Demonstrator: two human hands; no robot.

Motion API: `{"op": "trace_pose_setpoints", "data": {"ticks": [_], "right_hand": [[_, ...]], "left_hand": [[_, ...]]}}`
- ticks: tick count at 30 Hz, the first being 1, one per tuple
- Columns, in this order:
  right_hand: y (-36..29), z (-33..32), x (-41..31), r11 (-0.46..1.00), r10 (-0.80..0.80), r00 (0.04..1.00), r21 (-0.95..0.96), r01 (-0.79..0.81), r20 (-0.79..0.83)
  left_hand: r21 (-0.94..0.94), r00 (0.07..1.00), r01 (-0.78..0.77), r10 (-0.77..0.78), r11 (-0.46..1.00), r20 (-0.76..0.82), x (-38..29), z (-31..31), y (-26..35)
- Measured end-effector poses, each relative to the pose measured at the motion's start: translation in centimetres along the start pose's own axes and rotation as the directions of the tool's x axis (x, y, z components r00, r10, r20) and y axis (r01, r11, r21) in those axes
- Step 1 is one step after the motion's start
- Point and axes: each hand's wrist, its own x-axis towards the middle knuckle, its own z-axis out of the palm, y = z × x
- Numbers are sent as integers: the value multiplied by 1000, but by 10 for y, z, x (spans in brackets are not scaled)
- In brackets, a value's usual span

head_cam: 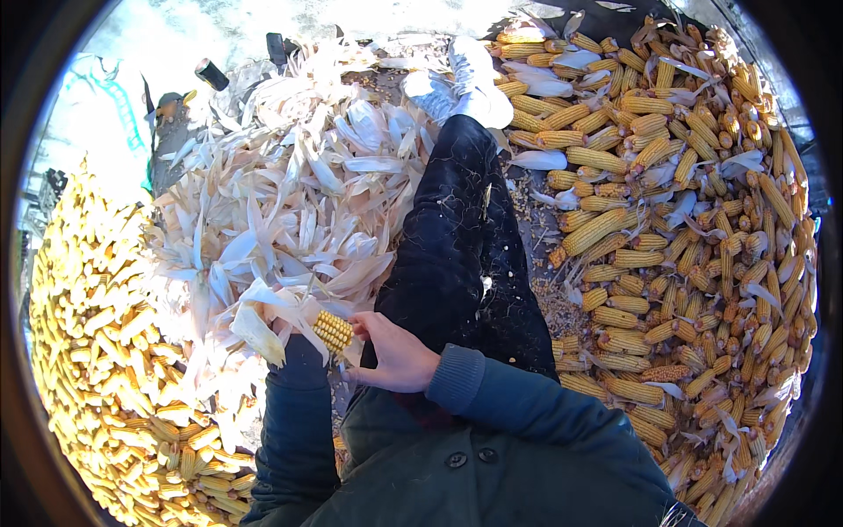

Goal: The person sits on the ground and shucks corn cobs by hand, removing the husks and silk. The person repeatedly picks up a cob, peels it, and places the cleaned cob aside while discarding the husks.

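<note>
An ear of yellow corn [332, 331] lies between my hands, its kernels showing at one end and pale dry husk [263, 329] folded back around the other. My left hand [282, 327] is mostly hidden behind that husk at the end of the dark sleeve, so its grip cannot be made out. At the bare end of the ear is my right hand [395, 356], fingertips close to the kernels and thumb spread below them; whether they touch the ear is unclear.
A heap of loose husks [296, 178] lies beyond my left arm. Husked ears are piled at the right [658, 263] and at the lower left [132, 395]. My outstretched legs [454, 244] in dark trousers lie between husks and corn. A dark cylinder [211, 74] is at the upper left.
</note>
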Motion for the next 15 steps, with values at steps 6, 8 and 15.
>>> {"op": "trace_pose_setpoints", "data": {"ticks": [6,8,15], "right_hand": [[3,-10,-11,887,-84,996,455,76,-4],[-2,-18,-19,928,-79,996,360,92,-52],[-6,-30,-33,781,100,841,481,-397,532]], "left_hand": [[-54,905,183,-147,982,399,-40,25,-3],[39,827,70,-80,997,557,-44,19,12],[-111,515,478,-175,871,839,-22,1,10]]}}
